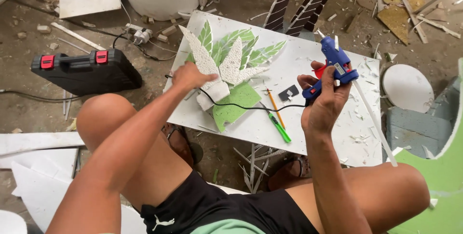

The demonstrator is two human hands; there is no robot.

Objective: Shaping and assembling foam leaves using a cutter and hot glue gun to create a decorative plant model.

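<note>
Blue glue gun [336,65] gripped in right hand [324,100]; left hand [189,75] seemingly grips white foam leaf [205,62] (fingers hidden)

A small pale rectangular label [340,68] is showing on the side of the blue glue gun [333,65] above the white board's right edge [370,132].
</note>
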